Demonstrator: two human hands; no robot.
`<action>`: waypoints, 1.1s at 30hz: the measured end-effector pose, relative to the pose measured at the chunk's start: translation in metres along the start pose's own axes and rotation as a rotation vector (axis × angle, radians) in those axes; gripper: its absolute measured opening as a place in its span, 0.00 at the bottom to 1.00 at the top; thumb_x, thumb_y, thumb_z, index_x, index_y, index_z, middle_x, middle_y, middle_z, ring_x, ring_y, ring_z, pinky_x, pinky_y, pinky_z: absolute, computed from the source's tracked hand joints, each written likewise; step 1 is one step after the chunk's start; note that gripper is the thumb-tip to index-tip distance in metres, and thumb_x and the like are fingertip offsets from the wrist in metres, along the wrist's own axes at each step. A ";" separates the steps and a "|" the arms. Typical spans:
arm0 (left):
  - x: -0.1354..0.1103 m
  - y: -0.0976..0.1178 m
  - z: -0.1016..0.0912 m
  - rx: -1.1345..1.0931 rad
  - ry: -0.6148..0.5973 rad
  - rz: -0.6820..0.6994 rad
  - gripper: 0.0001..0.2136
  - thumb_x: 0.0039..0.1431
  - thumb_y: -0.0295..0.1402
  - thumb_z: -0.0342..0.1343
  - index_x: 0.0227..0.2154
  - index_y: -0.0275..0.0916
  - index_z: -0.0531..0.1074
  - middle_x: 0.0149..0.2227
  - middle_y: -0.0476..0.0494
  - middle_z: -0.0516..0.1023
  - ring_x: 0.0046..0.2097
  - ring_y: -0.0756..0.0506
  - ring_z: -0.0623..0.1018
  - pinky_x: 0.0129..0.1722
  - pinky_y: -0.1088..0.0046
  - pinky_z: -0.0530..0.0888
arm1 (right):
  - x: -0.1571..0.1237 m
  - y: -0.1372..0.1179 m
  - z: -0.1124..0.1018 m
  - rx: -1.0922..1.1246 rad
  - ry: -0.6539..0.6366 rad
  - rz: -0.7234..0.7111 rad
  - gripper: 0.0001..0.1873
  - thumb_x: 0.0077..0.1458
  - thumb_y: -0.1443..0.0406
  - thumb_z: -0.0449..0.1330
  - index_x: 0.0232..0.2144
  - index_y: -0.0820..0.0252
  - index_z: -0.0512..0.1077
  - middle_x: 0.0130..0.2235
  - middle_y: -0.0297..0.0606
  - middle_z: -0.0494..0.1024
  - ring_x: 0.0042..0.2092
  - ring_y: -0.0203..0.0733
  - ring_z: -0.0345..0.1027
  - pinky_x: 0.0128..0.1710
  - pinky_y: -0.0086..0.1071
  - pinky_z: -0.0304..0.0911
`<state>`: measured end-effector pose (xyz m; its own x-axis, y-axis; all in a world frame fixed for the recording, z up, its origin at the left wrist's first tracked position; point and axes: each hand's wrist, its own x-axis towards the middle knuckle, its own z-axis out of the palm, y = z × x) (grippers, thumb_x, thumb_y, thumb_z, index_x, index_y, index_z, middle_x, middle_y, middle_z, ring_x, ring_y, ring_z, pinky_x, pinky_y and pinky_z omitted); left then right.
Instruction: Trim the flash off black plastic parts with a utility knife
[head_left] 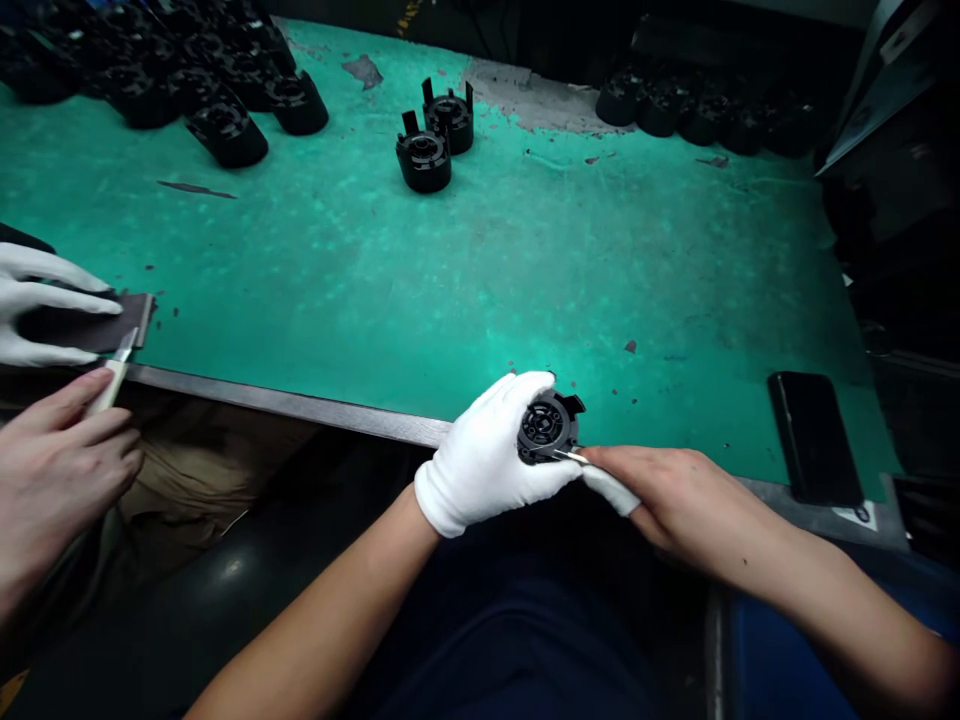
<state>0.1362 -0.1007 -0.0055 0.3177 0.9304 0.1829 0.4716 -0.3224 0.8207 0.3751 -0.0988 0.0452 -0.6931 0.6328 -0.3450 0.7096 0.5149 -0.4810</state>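
Note:
My left hand (pixel 495 455), in a white glove, is wrapped round a round black plastic part (pixel 545 425) at the table's front edge. The part's ribbed face is turned up, and a tab sticks out at its upper right. Bare of any glove, my right hand (pixel 675 490) grips a knife (pixel 574 456) with a pale handle wrapped in white. Its thin blade lies against the lower rim of the black part. My right fingers are partly hidden behind the handle.
A co-worker's gloved hand (pixel 45 305) and bare hand with a knife (pixel 112 385) work at the left. Two black parts (pixel 424 160) stand mid-table; several more sit at the back left (pixel 225 130) and back right (pixel 660 105). A phone (pixel 816 438) lies front right.

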 end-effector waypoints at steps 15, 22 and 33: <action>0.011 -0.012 -0.010 0.120 0.221 -0.093 0.48 0.47 0.48 0.71 0.66 0.38 0.53 0.65 0.30 0.64 0.66 0.33 0.66 0.66 0.49 0.65 | 0.016 0.029 -0.001 0.019 0.368 0.087 0.22 0.66 0.65 0.50 0.59 0.47 0.72 0.44 0.37 0.82 0.42 0.42 0.77 0.40 0.34 0.70; 0.017 -0.013 -0.002 0.180 0.280 -0.108 0.39 0.51 0.37 0.65 0.64 0.36 0.56 0.58 0.33 0.71 0.60 0.37 0.74 0.62 0.56 0.72 | 0.049 0.047 -0.029 -0.149 0.186 -0.068 0.21 0.69 0.61 0.50 0.59 0.44 0.71 0.40 0.34 0.80 0.39 0.40 0.75 0.35 0.32 0.65; 0.017 -0.016 0.000 0.217 0.302 -0.086 0.39 0.52 0.37 0.64 0.65 0.38 0.55 0.58 0.34 0.72 0.59 0.37 0.74 0.61 0.56 0.73 | 0.058 0.034 -0.022 -0.379 0.308 0.002 0.23 0.65 0.65 0.52 0.60 0.48 0.71 0.36 0.35 0.78 0.35 0.41 0.73 0.28 0.32 0.57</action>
<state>0.1340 -0.0794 -0.0158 0.0280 0.9547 0.2961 0.6594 -0.2403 0.7123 0.3623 -0.0316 0.0268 -0.6625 0.7464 -0.0631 0.7467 0.6515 -0.1339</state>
